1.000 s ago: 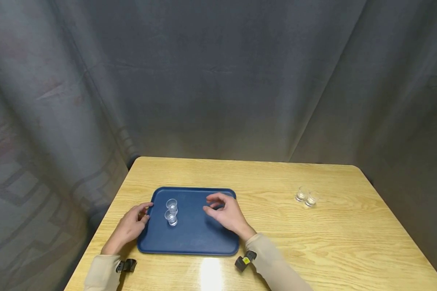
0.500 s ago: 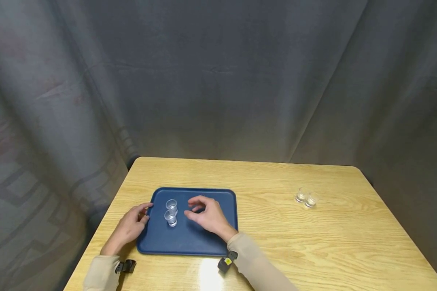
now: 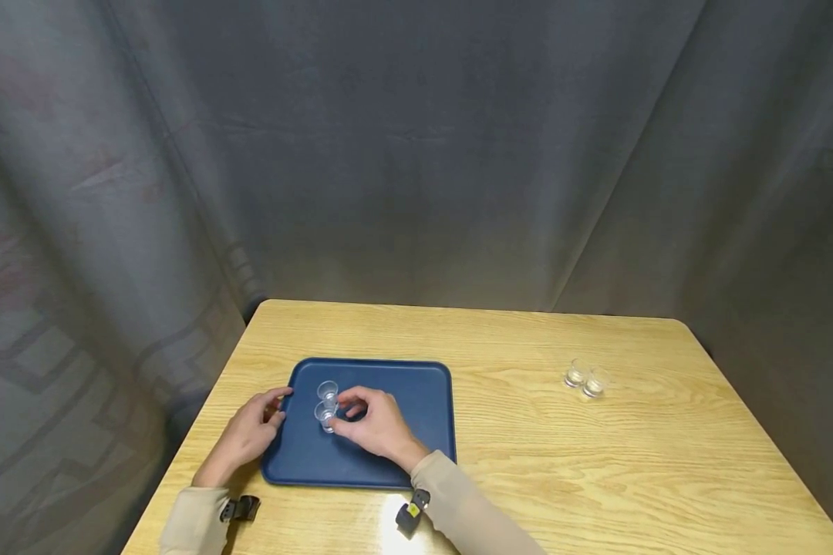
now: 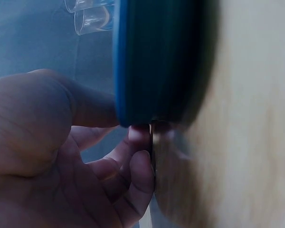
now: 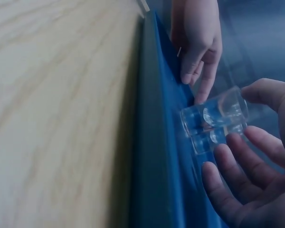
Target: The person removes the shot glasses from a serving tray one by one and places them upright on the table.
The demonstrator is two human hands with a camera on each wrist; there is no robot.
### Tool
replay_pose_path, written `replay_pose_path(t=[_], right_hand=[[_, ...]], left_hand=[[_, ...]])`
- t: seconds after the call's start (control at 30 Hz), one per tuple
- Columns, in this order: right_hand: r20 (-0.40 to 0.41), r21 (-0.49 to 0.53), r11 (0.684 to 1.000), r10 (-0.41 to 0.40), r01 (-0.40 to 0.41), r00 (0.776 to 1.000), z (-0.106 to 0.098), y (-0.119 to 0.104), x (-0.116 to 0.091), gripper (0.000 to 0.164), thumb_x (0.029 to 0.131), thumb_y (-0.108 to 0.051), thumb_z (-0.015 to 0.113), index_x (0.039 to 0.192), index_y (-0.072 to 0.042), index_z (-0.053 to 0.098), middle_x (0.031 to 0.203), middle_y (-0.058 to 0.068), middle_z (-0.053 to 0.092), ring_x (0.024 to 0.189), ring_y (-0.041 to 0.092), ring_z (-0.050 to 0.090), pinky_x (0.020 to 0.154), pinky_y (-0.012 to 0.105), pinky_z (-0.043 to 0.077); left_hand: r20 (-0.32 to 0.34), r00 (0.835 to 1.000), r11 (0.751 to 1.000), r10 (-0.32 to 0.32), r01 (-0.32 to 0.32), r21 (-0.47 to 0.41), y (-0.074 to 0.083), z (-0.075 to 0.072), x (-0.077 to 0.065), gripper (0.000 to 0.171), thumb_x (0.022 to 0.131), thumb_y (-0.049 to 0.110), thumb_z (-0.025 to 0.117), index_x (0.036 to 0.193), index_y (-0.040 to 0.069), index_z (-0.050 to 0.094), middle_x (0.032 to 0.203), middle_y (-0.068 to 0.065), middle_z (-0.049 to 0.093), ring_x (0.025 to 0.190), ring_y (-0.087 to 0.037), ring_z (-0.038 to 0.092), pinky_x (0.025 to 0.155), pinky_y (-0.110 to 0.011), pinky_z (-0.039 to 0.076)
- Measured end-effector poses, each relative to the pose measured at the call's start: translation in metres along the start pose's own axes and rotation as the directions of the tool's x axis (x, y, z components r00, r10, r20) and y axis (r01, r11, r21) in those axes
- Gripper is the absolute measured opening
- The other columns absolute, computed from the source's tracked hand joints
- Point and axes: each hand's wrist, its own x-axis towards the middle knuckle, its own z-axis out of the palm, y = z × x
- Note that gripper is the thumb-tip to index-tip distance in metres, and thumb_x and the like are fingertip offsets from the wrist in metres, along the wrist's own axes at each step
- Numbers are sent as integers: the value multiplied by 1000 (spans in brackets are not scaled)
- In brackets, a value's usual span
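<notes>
Two clear shot glasses stand upright side by side on the left part of a blue tray point(image 3: 382, 466), one nearer point(image 3: 323, 412) and one farther point(image 3: 327, 389). My right hand point(image 3: 375, 425) is right at them from the right, thumb tip at the nearer glass's rim and index fingertip beside the farther one. Its other fingers are loosely bent and spread, as the right wrist view shows. My left hand point(image 3: 248, 428) holds the tray's left edge. In the left wrist view its thumb point(image 4: 92, 109) lies over the rim while fingers curl at the outer side.
Another pair of shot glasses point(image 3: 584, 378) stands close together on the right side of the wooden table point(image 3: 639, 455). Dark grey curtains point(image 3: 416, 154) hang behind the table and at both sides.
My right hand has moved left across the tray, from its right part up to the two shot glasses. The left hand and the glasses have stayed in place.
</notes>
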Motion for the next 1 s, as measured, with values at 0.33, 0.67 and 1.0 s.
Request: replay_pose_path(t=[0.33, 0.67, 1.0], right_hand=[[-9, -44, 999, -13, 12, 1000, 11, -3, 1, 32, 85, -27, 89, 113, -13, 79, 99, -1, 80, 86, 10, 74, 76, 18, 54], [-25, -51, 999, -16, 15, 1000, 12, -3, 1, 31, 85, -27, 89, 111, -13, 81, 99, -2, 81, 82, 6, 74, 73, 15, 54], [-54, -7, 1000, -23, 23, 998, 7, -2, -2, 31, 83, -25, 91, 110, -12, 82, 94, 0, 81, 75, -2, 70, 68, 15, 54]], left_hand=[[12, 999, 1000, -29, 29, 7, 1, 1, -1, 44, 104, 4, 57, 147, 0, 59, 120, -21, 63, 102, -30, 63, 89, -49, 52], [15, 1000, 1000, -21, 21, 10, 0, 1, 0, 44, 104, 5, 57, 147, 0, 58, 121, -22, 63, 102, -31, 63, 91, -52, 52], [10, 1000, 1000, -17, 17, 8, 0, 1, 0, 44, 103, 4, 57, 147, 0, 59, 121, -21, 63, 101, -30, 64, 88, -48, 52]])
